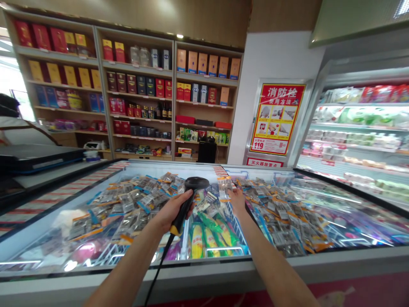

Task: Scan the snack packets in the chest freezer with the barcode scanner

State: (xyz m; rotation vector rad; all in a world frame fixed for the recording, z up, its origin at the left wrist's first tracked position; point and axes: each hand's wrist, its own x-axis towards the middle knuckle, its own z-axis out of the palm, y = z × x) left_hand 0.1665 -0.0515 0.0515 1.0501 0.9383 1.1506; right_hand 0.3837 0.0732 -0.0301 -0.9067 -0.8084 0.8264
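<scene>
My left hand (pixel 176 208) is wrapped round the handle of a black barcode scanner (pixel 195 183) with a yellow-trimmed base, its cable hanging down. To its right, my right hand (pixel 237 200) pinches a small clear packet (pixel 225 186) with an orange edge, close to the scanner's head. Loose packets (pixel 128 202) with blue and orange edges lie in a pile to the left of my hands. A second pile of packets (pixel 281 209) spreads to the right. Below my hands, yellow and green corn-shaped packs (pixel 209 238) show in the chest freezer.
The chest freezer (pixel 204 273) spans the front, with wire baskets inside. Shelves (pixel 137 68) of boxes and bottles line the back wall. A fire-hydrant sign (pixel 277 119) and a lit display fridge (pixel 361 132) stand right. At far left, a person (pixel 22 128) is partly visible.
</scene>
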